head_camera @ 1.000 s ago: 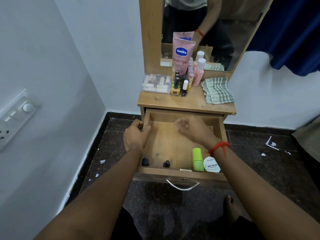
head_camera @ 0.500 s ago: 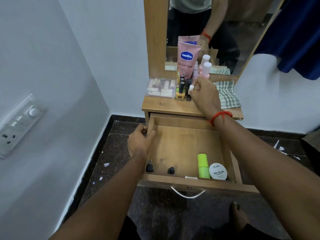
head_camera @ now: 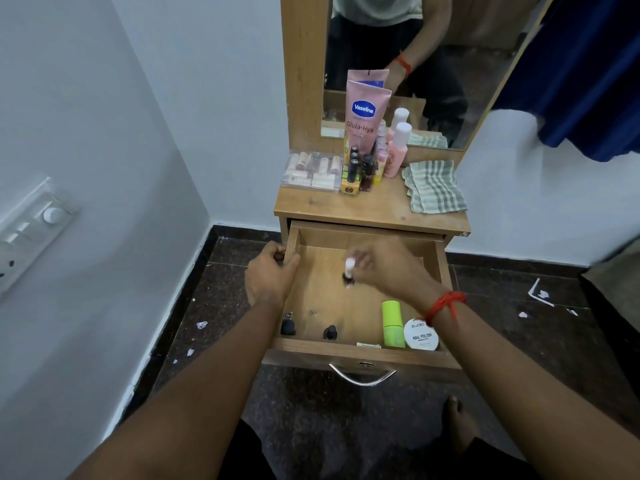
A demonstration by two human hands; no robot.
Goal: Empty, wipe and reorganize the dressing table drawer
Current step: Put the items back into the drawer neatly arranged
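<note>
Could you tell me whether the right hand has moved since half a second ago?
Yes. The right hand has come off the tabletop, toward the person, and is now over the open drawer, holding a small white-capped bottle.

**Drawer's rear open, front edge and table's back crowded**

Bare wood shows across the rear and left-middle of the drawer [head_camera: 311, 348]. The right hand [head_camera: 388, 268] hangs over its centre, pinching a small bottle [head_camera: 349, 271]. The left hand [head_camera: 268, 275] grips the drawer's left wall, blocking that side near the rear corner.

Along the front edge stand two black bottles [head_camera: 287, 326] at the left, with a green tube [head_camera: 392, 323] and a round tub [head_camera: 421, 337] at the right; a gap lies between the two groups.

On the table [head_camera: 346, 209], a clear case [head_camera: 311, 171], a lotion tube [head_camera: 365, 116] and clustered bottles fill the rear left, and a checked cloth [head_camera: 434, 187] covers the rear right. The table's front strip is bare.
</note>
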